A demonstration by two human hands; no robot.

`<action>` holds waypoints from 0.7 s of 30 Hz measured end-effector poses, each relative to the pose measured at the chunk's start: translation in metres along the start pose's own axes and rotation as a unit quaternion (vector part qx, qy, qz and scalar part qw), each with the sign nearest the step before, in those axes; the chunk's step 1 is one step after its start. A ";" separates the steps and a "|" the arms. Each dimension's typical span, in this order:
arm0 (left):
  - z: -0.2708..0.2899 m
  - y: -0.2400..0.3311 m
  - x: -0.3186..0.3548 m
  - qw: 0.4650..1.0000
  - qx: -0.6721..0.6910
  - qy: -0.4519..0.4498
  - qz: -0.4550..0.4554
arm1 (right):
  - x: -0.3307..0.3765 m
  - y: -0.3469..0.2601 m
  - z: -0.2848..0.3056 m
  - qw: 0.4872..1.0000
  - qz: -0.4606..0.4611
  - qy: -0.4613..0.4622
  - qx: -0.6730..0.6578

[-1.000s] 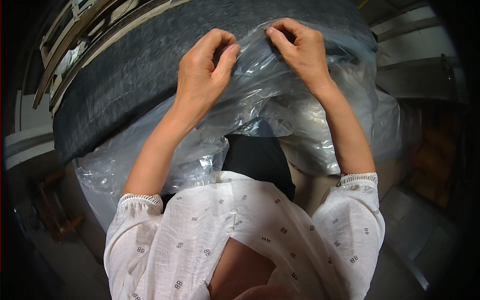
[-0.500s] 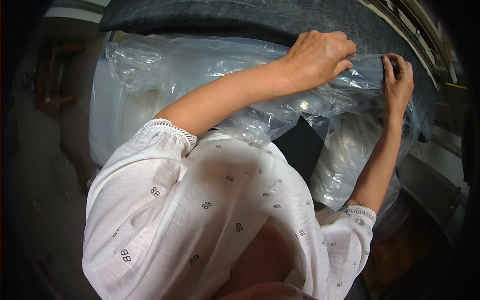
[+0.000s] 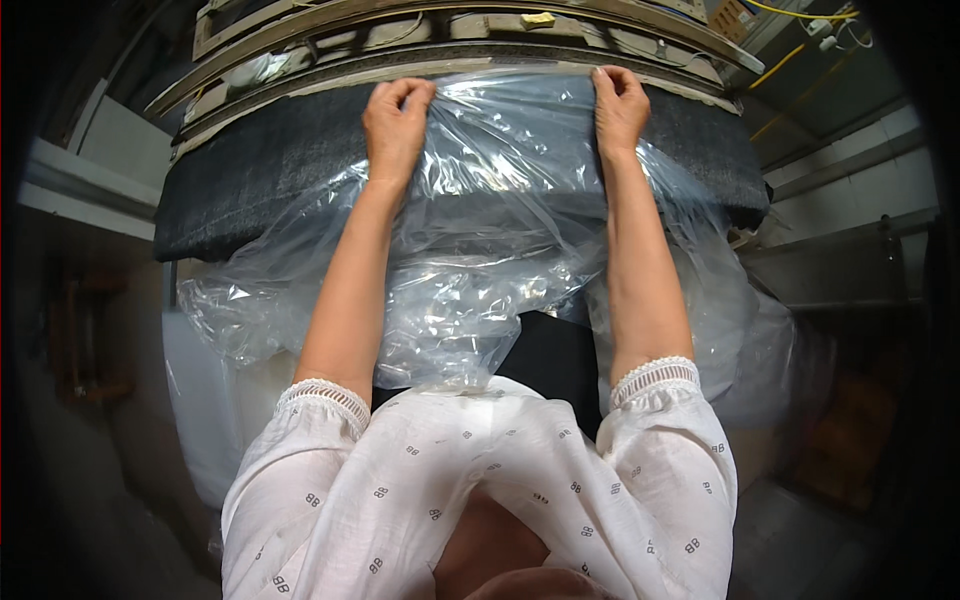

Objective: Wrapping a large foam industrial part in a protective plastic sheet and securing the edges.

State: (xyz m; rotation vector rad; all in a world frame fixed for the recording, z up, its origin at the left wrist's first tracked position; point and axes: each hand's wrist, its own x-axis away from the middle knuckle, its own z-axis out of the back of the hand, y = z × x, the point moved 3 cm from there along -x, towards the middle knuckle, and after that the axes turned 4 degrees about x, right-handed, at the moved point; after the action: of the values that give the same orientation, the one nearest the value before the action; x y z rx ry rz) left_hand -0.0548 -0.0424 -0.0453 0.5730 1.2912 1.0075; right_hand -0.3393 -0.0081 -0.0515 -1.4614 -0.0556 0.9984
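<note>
A large sheet of clear plastic film (image 3: 500, 160) is stretched between my two hands over a dark grey padded surface (image 3: 260, 170). My left hand (image 3: 396, 120) pinches its far edge on the left. At the right end of that edge, my right hand (image 3: 621, 108) pinches it too. Between the hands the film is pulled fairly taut, with shiny creases fanning out. Nearer me it hangs over the padded front edge and bunches in loose folds down to my lap. Whether the film is one layer or two I cannot tell.
Behind the padded surface run long wooden and metal bars (image 3: 440, 45). A small yellow piece (image 3: 538, 20) lies among them. Yellow cables (image 3: 800, 12) hang at the far right. More clear plastic (image 3: 700, 300) spills down at the right, and a white bin-like side (image 3: 200, 390) stands at the left.
Both hands have moved from the right to straight ahead and farther out, carrying the film edge up over the padded surface. The view has turned, and the bars behind now show.
</note>
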 end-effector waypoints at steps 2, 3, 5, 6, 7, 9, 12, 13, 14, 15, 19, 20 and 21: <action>-0.009 -0.020 -0.020 0.999 0.016 0.013 0.035 | -0.011 0.006 -0.012 0.998 0.034 0.029 0.053; -0.013 -0.025 -0.034 0.999 -0.007 0.037 0.019 | -0.019 0.005 -0.021 0.997 0.044 0.034 0.059; -0.023 -0.036 -0.053 0.997 -0.003 0.064 0.037 | -0.026 0.008 -0.031 0.996 0.033 0.039 0.075; -0.028 -0.039 -0.060 0.997 0.001 0.067 0.039 | -0.029 0.010 -0.035 0.992 0.034 0.054 0.108; -0.033 -0.041 -0.066 0.996 -0.030 0.085 0.012 | -0.033 0.010 -0.038 0.987 0.036 0.069 0.141; -0.043 -0.037 -0.070 0.994 -0.053 0.098 -0.014 | -0.042 0.020 -0.041 0.985 0.034 0.073 0.154; -0.047 -0.039 -0.073 0.993 -0.080 0.084 0.027 | -0.047 0.025 -0.043 0.979 0.040 0.086 0.178; -0.047 -0.038 -0.073 0.992 -0.100 0.079 0.024 | -0.048 0.026 -0.043 0.978 0.038 0.076 0.188; -0.046 -0.037 -0.074 0.990 -0.121 0.076 0.021 | -0.048 0.025 -0.043 0.978 0.036 0.064 0.197; -0.046 -0.035 -0.073 0.990 -0.121 0.076 0.024 | -0.047 0.023 -0.044 0.977 0.036 0.062 0.199; -0.041 -0.028 -0.067 0.964 -0.258 0.056 0.040 | -0.044 0.020 -0.041 0.964 0.008 0.090 0.252; -0.038 -0.027 -0.067 0.949 -0.309 0.035 0.046 | -0.044 0.021 -0.041 0.961 -0.011 0.083 0.262; -0.035 -0.028 -0.068 0.950 -0.308 0.034 0.048 | -0.045 0.020 -0.043 0.961 -0.011 0.082 0.264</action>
State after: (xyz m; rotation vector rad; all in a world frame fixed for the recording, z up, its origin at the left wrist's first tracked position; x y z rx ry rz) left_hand -0.0776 -0.1200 -0.0417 0.1195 0.9361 1.4415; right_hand -0.3526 -0.0719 -0.0524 -1.0400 0.2942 0.7906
